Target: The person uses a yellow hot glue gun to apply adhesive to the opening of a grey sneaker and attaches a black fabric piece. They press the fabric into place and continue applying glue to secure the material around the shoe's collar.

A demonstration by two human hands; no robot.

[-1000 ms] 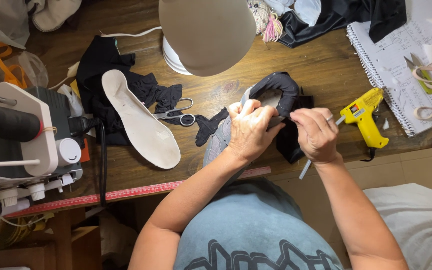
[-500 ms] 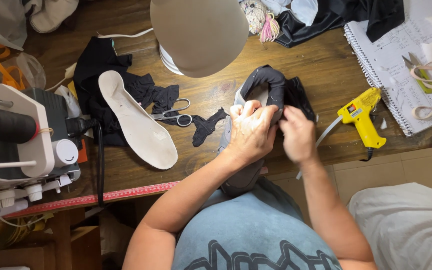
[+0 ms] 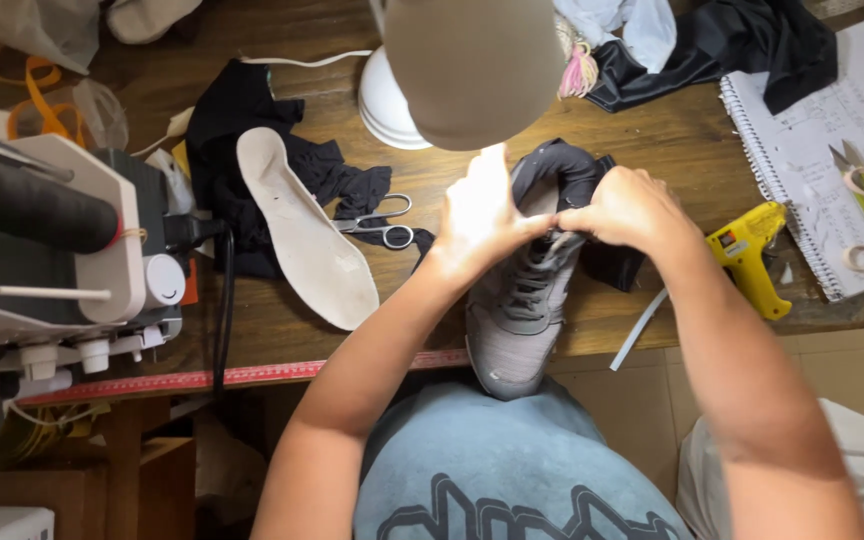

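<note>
Two hands on the grey shoe [image 3: 520, 300]: my left hand [image 3: 482, 215] grips its collar, fingers closed. My right hand [image 3: 632, 208] pinches the tongue, over the bench [image 3: 672, 150].

A wooden table [image 3: 282, 330] is seen, edged near by a red ruler [image 3: 242, 377]. A white insole [image 3: 302, 232] and scissors [image 3: 382, 228] are laid on black cloth [image 3: 242, 110] at left. A sewing machine [image 3: 52, 240] is placed far left. A yellow glue gun [image 3: 752, 255] and spiral notebook [image 3: 812, 140] are found right.
</note>
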